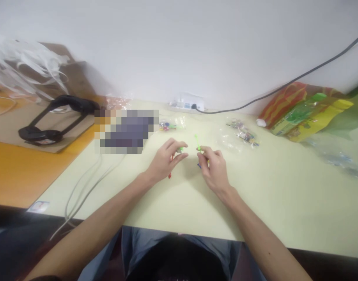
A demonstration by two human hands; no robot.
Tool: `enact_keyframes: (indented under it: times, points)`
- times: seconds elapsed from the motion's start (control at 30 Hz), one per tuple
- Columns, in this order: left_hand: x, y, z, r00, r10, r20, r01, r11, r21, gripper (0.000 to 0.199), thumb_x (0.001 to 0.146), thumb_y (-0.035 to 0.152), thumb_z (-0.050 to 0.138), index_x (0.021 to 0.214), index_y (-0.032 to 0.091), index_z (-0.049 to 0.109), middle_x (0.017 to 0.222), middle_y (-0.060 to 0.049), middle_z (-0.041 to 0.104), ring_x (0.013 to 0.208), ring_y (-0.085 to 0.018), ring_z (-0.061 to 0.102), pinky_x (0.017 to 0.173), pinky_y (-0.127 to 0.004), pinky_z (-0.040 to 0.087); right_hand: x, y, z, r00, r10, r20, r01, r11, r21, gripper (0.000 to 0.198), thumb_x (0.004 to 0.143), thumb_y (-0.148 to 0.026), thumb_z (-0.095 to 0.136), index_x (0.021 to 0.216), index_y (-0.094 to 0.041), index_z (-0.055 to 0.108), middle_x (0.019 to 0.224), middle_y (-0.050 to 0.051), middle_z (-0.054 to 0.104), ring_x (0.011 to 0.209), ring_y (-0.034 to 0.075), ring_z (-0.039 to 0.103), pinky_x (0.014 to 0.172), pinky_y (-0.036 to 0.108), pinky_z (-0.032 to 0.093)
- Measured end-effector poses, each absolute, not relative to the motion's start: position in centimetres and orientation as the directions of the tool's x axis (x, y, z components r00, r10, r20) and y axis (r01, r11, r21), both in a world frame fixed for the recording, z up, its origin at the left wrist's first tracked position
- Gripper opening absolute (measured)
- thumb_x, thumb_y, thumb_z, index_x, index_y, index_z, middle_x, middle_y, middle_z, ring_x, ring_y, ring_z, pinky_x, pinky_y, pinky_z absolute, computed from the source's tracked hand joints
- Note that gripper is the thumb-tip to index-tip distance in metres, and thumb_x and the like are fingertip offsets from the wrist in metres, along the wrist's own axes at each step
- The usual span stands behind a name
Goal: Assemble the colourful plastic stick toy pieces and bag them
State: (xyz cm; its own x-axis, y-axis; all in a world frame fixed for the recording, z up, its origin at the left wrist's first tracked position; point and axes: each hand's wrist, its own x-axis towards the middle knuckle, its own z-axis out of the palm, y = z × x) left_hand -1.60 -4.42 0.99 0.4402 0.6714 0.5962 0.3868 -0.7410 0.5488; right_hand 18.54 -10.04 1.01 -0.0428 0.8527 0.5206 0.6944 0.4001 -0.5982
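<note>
My left hand (164, 160) is over the table, thumb and index finger curved toward each other around a small green and grey piece (180, 150). A small red piece (169, 176) shows below its fingers; whether it is held too I cannot tell. Facing it, my right hand (215, 168) pinches a thin bright green plastic piece (197, 139) that points up and away from the fingertips. A bit of blue (199, 165) and yellow shows beneath the right fingers, mostly hidden. The two hands are apart, with a gap of bare tabletop between them.
Small colourful parts in clear bags lie behind the hands, at left (165, 126) and right (247, 137). A power strip (187, 103) sits by the wall. A pixelated dark object (128, 130), cables (93, 195) and a black headset-like frame (44, 134) are leftward; bright snack packaging (319, 117) stands right.
</note>
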Motion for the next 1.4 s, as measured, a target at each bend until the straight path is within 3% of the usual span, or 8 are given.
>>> enact_keyframes:
  times: [0.27, 0.4, 0.53, 0.7, 1.13, 1.4]
  points:
    - [-1.54, -4.36, 0.97, 0.486, 0.605, 0.631, 0.363, -0.796, 0.484, 0.034, 0.103, 0.025, 0.056, 0.137, 0.029, 0.059, 0.110, -0.007, 0.063, 0.101, -0.018, 0.062, 0.088, -0.033, 0.052, 18.23, -10.34, 1.31, -0.033, 0.890, 0.455, 0.675, 0.355, -0.647, 0.019, 0.104, -0.026, 0.039, 0.096, -0.024, 0.056, 0.070, -0.002, 0.064, 0.064, 0.018, 0.055, 0.081, 0.033, 0.041]
    - [-1.60, -4.35, 0.90, 0.471, 0.642, 0.605, 0.378, -0.766, 0.519, 0.036, 0.102, 0.025, 0.056, 0.139, 0.026, 0.054, 0.116, -0.009, 0.065, 0.099, -0.018, 0.062, 0.090, -0.035, 0.053, 18.15, -10.29, 1.43, -0.023, 0.875, 0.484, 0.673, 0.372, -0.640, 0.019, 0.101, -0.023, 0.044, 0.089, -0.023, 0.059, 0.073, -0.001, 0.066, 0.068, 0.017, 0.058, 0.084, 0.035, 0.041]
    - [-1.68, -4.36, 0.79, 0.443, 0.694, 0.567, 0.386, -0.719, 0.578, 0.032, 0.099, 0.029, 0.062, 0.130, 0.022, 0.054, 0.118, -0.008, 0.067, 0.093, -0.017, 0.063, 0.089, -0.035, 0.054, 18.07, -10.18, 1.45, 0.020, 0.858, 0.513, 0.662, 0.373, -0.650, 0.020, 0.099, -0.024, 0.051, 0.091, -0.022, 0.069, 0.083, 0.003, 0.066, 0.075, 0.018, 0.061, 0.080, 0.036, 0.043]
    - [-1.70, -4.27, 0.75, 0.429, 0.699, 0.572, 0.372, -0.714, 0.593, 0.029, 0.096, 0.035, 0.067, 0.120, 0.021, 0.059, 0.115, -0.009, 0.070, 0.105, -0.021, 0.067, 0.095, -0.038, 0.055, 18.29, -10.03, 1.16, 0.108, 0.847, 0.520, 0.623, 0.350, -0.700, 0.023, 0.098, -0.028, 0.053, 0.100, -0.022, 0.075, 0.086, 0.006, 0.059, 0.079, 0.020, 0.059, 0.071, 0.035, 0.047]
    - [-1.69, -4.20, 1.58, 0.432, 0.606, 0.668, 0.394, -0.793, 0.465, 0.022, 0.093, 0.033, 0.072, 0.109, 0.021, 0.064, 0.108, -0.008, 0.071, 0.107, -0.023, 0.062, 0.096, -0.041, 0.052, 18.28, -10.08, 1.39, 0.069, 0.862, 0.501, 0.662, 0.336, -0.670, 0.025, 0.102, -0.028, 0.049, 0.099, -0.023, 0.073, 0.090, 0.005, 0.067, 0.076, 0.020, 0.062, 0.080, 0.038, 0.043]
    - [-1.78, -4.03, 1.33, 0.419, 0.594, 0.686, 0.407, -0.799, 0.443, 0.025, 0.093, 0.036, 0.071, 0.114, 0.022, 0.066, 0.106, -0.007, 0.073, 0.103, -0.023, 0.064, 0.095, -0.041, 0.052, 18.20, -10.05, 0.99, 0.061, 0.865, 0.498, 0.674, 0.332, -0.659, 0.012, 0.097, -0.026, 0.056, 0.103, -0.023, 0.066, 0.086, 0.001, 0.073, 0.072, 0.019, 0.063, 0.086, 0.039, 0.038]
